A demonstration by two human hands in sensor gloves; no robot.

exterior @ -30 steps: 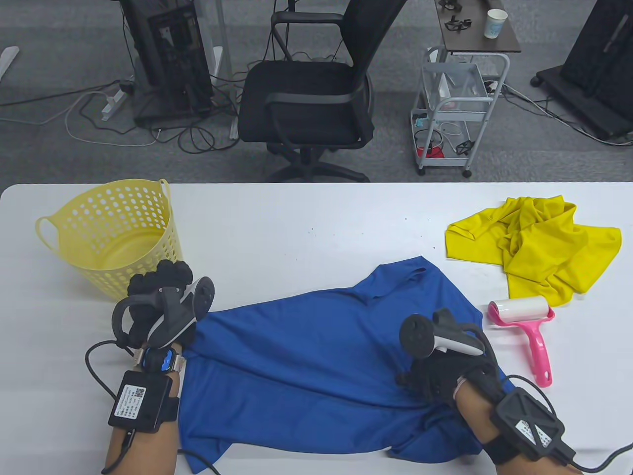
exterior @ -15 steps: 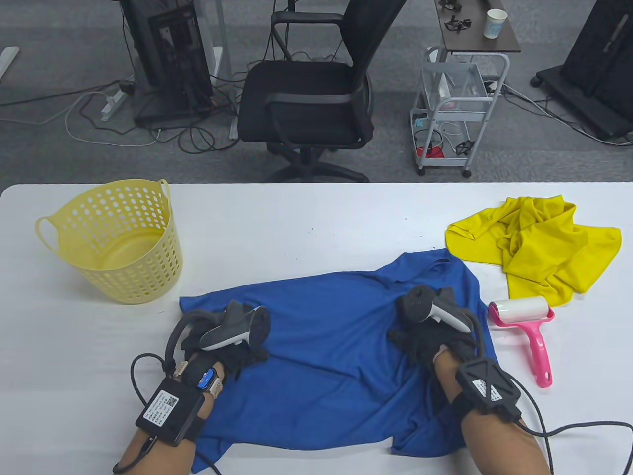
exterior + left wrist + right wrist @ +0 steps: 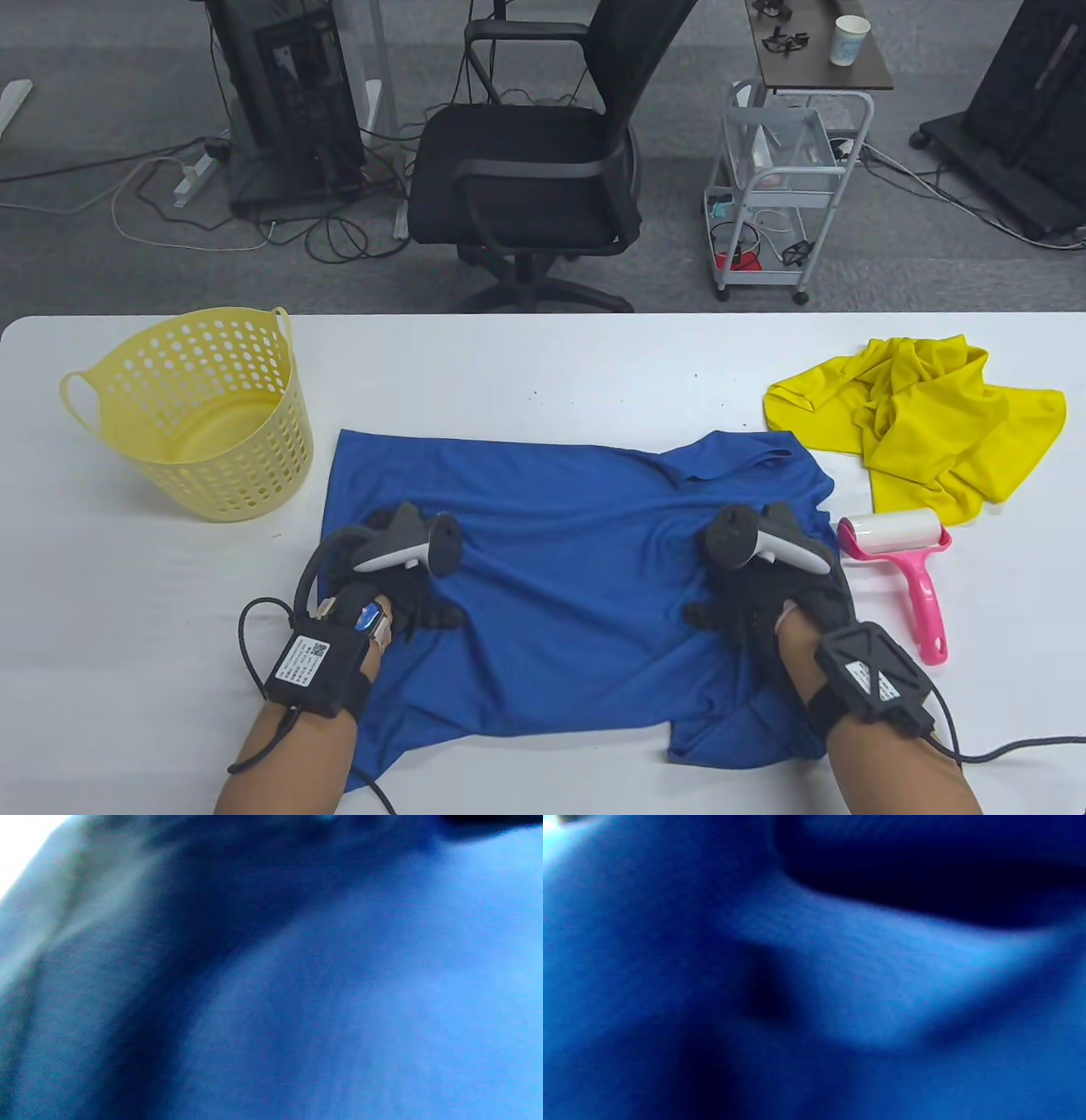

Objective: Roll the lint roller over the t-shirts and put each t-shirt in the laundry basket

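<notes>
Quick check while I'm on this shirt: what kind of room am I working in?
Probably an office or lab: behind the white table stand a black office chair, a computer tower with loose cables, and a small wheeled cart.

The white table [image 3: 526, 365] carries a yellow laundry basket [image 3: 199, 416] at its left, a spread blue t-shirt [image 3: 577, 586] in the middle, and a crumpled yellow t-shirt [image 3: 925, 420] with a pink lint roller [image 3: 904, 552] at its right.
</notes>
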